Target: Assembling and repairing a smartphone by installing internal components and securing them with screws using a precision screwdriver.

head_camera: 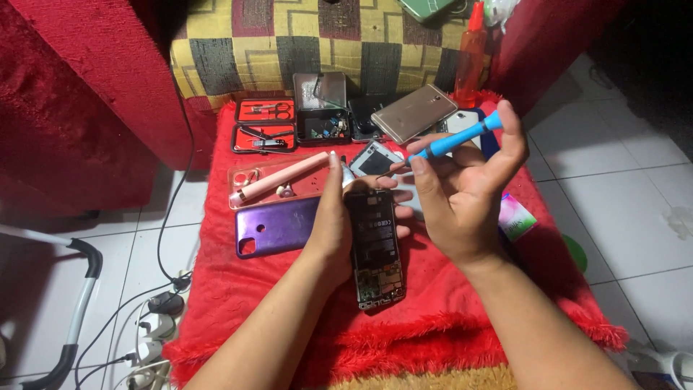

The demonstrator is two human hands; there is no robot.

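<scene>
**red mat, opened phone under hand**

red shaggy cloth (238, 289) covered the work surface on a white tiled floor (621, 188). the left hand (336, 224) gripped an opened phone (375, 249) by its left edge, fingers curled around behind it, thumb raised along its side; the phone's back was off, with battery and circuit board exposed, and it was held tilted just above the cloth. the right hand (462, 195) was held above and to the right of the phone, pinching a blue screwdriver (455, 142) between thumb and fingers, with the index finger capping its far end; the tip pointed left, just above the phone's top end and not touching it.

a purple back cover (278, 225) lay on the cloth just left of the left hand. a pink tool (278, 178) rested on a clear tray beyond it. a red tool case (264, 124), an open parts box (323, 119) and a gold phone (413, 114) lay further back, near a checked cushion (317, 36). an orange bottle (471, 54) stood at the cloth's far right corner.
</scene>
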